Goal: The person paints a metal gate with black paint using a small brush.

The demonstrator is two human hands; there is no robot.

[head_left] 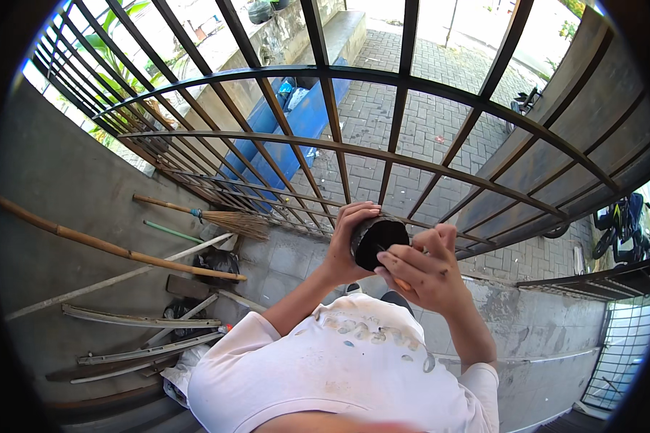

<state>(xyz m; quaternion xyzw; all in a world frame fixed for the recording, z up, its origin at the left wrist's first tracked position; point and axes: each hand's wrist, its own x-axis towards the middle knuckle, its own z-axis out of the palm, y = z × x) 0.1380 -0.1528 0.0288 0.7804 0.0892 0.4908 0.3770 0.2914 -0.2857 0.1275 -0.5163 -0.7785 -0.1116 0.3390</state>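
Note:
In front of my chest, my left hand is wrapped round the far left side of a dark, short cylinder. Its round black face is turned toward me; whether that is an opening or a solid end, I cannot tell. My right hand is closed on a thin tool with an orange handle, part of which shows below the fingers. The fingers come right up to the right edge of the black face. Most of the tool is hidden by the hand, so its exact kind is unclear.
A dark metal bar gate stands just beyond my hands, with a blue bench-like object behind it. Along the left wall lean a straw broom, a bamboo pole and several long strips. Motorcycles stand at the right.

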